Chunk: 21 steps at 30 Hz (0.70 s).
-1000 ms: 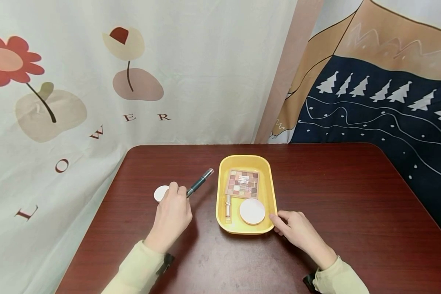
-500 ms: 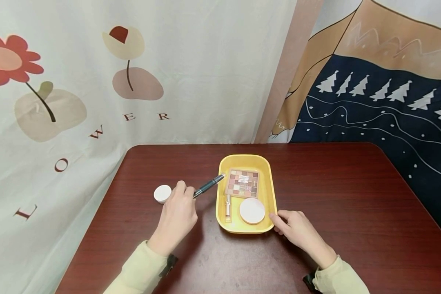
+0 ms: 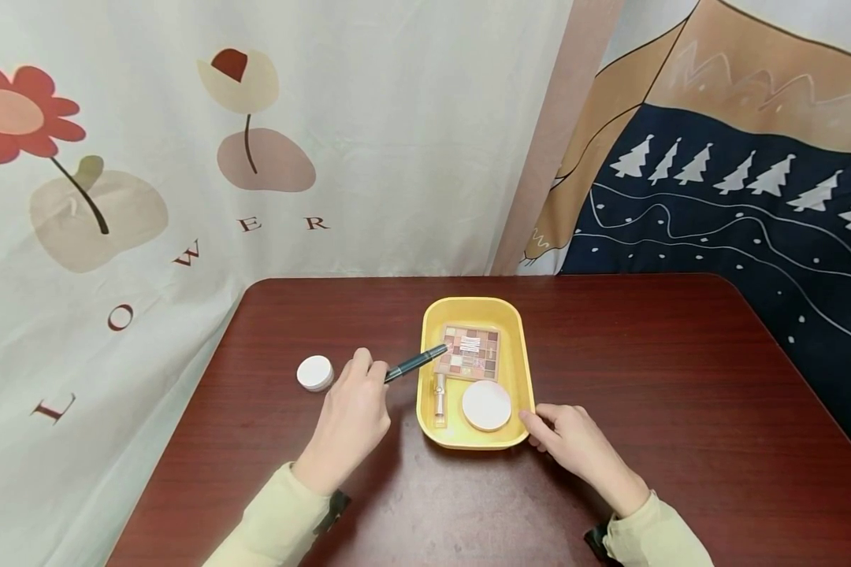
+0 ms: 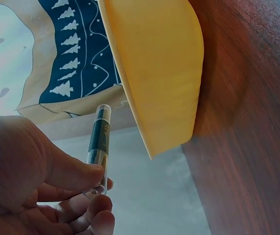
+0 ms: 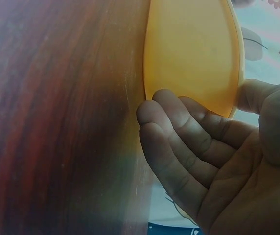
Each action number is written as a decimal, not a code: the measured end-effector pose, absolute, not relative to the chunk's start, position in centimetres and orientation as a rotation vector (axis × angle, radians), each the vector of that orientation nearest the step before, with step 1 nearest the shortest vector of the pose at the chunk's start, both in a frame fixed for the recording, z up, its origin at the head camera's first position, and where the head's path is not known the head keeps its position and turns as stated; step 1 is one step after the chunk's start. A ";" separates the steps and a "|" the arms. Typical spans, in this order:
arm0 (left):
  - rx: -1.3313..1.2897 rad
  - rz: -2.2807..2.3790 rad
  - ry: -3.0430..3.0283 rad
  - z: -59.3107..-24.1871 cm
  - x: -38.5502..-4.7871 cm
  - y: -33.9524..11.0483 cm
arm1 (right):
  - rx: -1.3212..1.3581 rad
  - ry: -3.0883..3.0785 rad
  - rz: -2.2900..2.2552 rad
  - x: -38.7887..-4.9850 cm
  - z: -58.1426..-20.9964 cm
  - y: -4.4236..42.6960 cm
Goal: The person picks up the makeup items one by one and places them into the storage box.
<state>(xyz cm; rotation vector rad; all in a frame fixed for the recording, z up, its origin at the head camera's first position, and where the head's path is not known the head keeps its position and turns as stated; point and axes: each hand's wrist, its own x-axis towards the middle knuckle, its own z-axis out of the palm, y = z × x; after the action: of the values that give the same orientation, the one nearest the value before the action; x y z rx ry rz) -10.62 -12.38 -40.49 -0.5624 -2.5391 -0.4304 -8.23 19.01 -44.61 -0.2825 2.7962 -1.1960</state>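
My left hand [image 3: 349, 417] pinches a dark green tube with a clear cap [image 3: 416, 363]; in the head view its far end overlaps the left rim of the yellow tray [image 3: 525, 354]. The left wrist view shows the tube [image 4: 100, 134] between thumb and fingers, beside the tray's outer wall [image 4: 159, 68]. At the tray's near right corner, my right hand [image 3: 583, 446] grips the rim, thumb on top and fingers against the outer wall [image 5: 194, 54]. Inside the tray lie a palette [image 3: 478, 364], a small slim tube [image 3: 440, 398] and a round white compact [image 3: 486, 406].
A small white round jar [image 3: 315, 373] stands on the dark red table [image 3: 652, 346], just left of my left hand. Behind the table's far edge hang a white curtain [image 3: 397, 142] with flower prints and a dark blue cloth [image 3: 716, 213] with tree prints.
My left hand has moved right with the green tube, whose far end now reaches over the tray's left rim. More of the white jar shows. My right hand stays at the tray corner.
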 end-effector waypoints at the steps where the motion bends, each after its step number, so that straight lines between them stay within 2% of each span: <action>1: -0.570 -0.430 -2.534 -40.5 -10.6 -12.3 | -0.279 2.796 -1.195 -8.2 -44.6 19.0; 21: -0.619 -0.443 -2.571 -40.3 -10.3 -11.2 | -0.308 2.808 -1.188 -8.2 -44.7 19.1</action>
<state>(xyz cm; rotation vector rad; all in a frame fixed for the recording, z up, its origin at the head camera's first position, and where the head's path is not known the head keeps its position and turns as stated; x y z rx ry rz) -10.28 -11.18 -40.28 -0.6191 -2.5707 -0.4430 -8.22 19.09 -44.71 -0.3080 2.8075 -1.1881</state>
